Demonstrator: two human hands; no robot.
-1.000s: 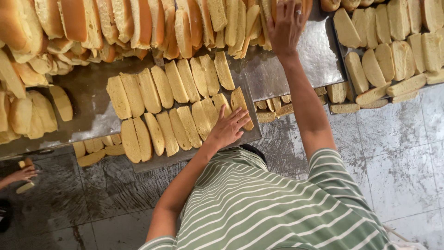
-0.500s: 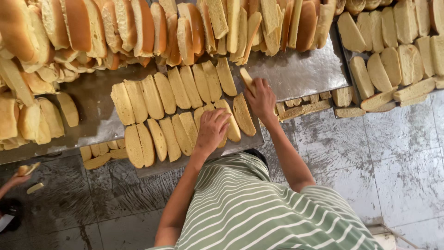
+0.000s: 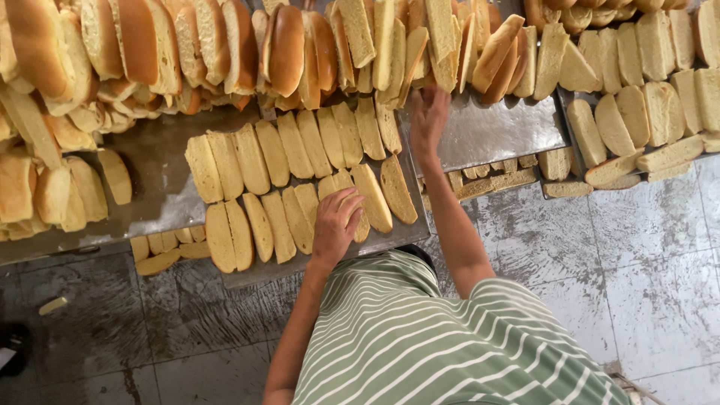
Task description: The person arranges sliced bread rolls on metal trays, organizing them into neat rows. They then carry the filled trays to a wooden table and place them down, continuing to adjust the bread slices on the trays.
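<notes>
Head camera looks straight down, and the left hand point(image 3: 335, 219) is flat on the near row of bread slices point(image 3: 289, 214), fingers spread and released, pressing the pale slices where they lie side by side on the metal tray point(image 3: 409, 234). Over on the right, the right hand point(image 3: 429, 114) stretches to the far pile of cut loaves point(image 3: 420, 37), fingertips at the foot of the heap; whether it has closed on a slice, I cannot tell. For a tidy row, I'd say keep that left palm light, so the soft crumb isn't dented, and lay each new slice flat with its edge just touching its neighbour. Slices are long ovals, creamy and porous on the cut face, with a thin tan crust. The far loaves show glossy brown tops. A bare, shiny steel sheet point(image 3: 502, 131) sits right of the rows, crust offcuts point(image 3: 495, 180) along its near edge, and the floor point(image 3: 637, 255) is worn, patchy grey.
</notes>
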